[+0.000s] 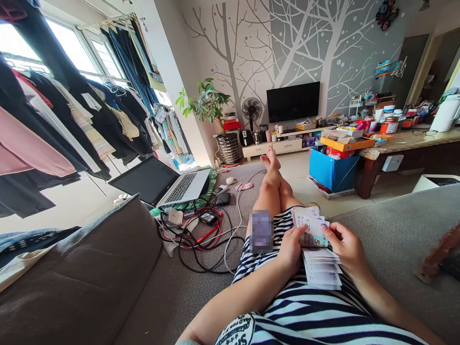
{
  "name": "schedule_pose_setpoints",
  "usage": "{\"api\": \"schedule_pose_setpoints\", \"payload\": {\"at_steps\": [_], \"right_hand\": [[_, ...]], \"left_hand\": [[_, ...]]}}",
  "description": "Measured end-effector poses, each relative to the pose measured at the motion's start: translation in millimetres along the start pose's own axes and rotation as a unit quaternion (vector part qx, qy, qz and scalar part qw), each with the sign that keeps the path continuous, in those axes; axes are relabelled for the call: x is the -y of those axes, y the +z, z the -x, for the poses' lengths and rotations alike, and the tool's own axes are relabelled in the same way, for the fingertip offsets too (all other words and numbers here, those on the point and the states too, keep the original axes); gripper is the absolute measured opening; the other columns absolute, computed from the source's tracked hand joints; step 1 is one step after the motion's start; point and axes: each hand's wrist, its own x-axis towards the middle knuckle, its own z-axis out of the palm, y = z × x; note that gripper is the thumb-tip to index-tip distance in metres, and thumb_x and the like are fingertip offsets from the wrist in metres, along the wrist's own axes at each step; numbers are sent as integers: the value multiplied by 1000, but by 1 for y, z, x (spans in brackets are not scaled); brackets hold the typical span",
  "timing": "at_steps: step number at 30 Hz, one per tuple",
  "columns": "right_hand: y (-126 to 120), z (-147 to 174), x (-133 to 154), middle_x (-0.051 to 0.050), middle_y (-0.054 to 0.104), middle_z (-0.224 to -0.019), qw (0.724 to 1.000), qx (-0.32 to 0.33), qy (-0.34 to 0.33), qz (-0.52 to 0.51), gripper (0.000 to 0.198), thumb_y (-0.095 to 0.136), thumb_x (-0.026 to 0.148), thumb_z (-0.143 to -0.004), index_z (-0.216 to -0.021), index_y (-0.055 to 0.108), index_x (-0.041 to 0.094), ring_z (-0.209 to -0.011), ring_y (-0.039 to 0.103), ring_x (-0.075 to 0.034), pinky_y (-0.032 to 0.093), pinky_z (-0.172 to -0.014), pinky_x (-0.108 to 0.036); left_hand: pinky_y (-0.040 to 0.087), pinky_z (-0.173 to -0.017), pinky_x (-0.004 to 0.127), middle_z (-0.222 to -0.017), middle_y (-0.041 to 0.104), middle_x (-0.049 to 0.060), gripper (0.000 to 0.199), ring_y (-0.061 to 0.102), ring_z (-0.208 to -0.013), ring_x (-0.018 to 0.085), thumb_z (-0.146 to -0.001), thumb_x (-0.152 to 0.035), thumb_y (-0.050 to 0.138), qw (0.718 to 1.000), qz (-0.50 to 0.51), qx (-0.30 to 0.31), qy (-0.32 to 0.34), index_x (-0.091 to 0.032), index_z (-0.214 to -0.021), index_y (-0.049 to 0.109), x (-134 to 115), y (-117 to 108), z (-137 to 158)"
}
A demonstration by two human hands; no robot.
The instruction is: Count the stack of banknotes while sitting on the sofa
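Between my two hands, above my lap, is a bundle of paper banknotes [309, 225], fanned out, and a large 5 shows on one note. My left hand [291, 247] pinches the near left side of the bundle with the thumb on top. On the right side, my right hand [347, 244] is closed on the same notes, thumb over their edge. Below them, a spread row of pale notes [321, 268] rests on the striped clothing [305, 306], close to my right wrist. A blurred rectangular thing [261, 231] lies on my left thigh.
Tangled cables [204, 230] with chargers lie on the grey sofa [143, 306] to my left, beside an open laptop [172, 184]. A blue box [332, 170] stands by a cluttered table [406, 143]. Clothes [72, 110] hang at the far left.
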Motion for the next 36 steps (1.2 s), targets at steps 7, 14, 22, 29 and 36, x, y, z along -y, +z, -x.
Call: {"api": "schedule_pose_setpoints", "payload": {"at_steps": [7, 14, 22, 29, 36], "right_hand": [[1, 0, -3, -1, 63, -63, 1000, -24, 2, -7, 52, 65, 73, -85, -74, 65, 22, -56, 57, -18, 46, -54, -28], [1, 3, -1, -2, 65, -68, 999, -3, -3, -33, 45, 63, 66, -90, -80, 64, 23, -60, 58, -19, 47, -55, -28], [-2, 7, 7, -1, 64, -68, 998, 34, -18, -54, 41, 62, 62, -92, -80, 66, 23, -61, 57, -19, 46, -56, -28], [-5, 7, 11, -1, 63, -69, 994, 94, -20, -55, 44, 59, 63, -95, -77, 65, 23, -62, 55, -18, 46, -58, -28], [-5, 5, 15, -1, 59, -63, 994, 94, -20, -60, 50, 61, 69, -90, -71, 64, 23, -59, 52, -18, 43, -55, -28]], "left_hand": [[54, -99, 46, -93, 80, 16, 45, 74, -100, 35, -66, -45, 86, 1000, 7, 1, -10, -10, -93, 79, 2, -4, -2], [54, -98, 46, -97, 80, 16, 44, 73, -104, 36, -65, -47, 86, 1000, 24, -10, -6, -12, -90, 78, 5, -6, -8], [52, -95, 42, -94, 80, 14, 40, 72, -101, 35, -66, -48, 80, 1000, -2, -1, -1, -13, -84, 78, 1, 0, -4], [50, -95, 43, -87, 79, 12, 37, 70, -101, 35, -68, -49, 80, 1000, -10, 13, -5, -14, -80, 74, -2, 1, 0], [52, -95, 45, -93, 80, 13, 42, 72, -101, 36, -69, -54, 80, 999, -8, 27, -21, -15, -84, 75, -3, 0, 1]]}}
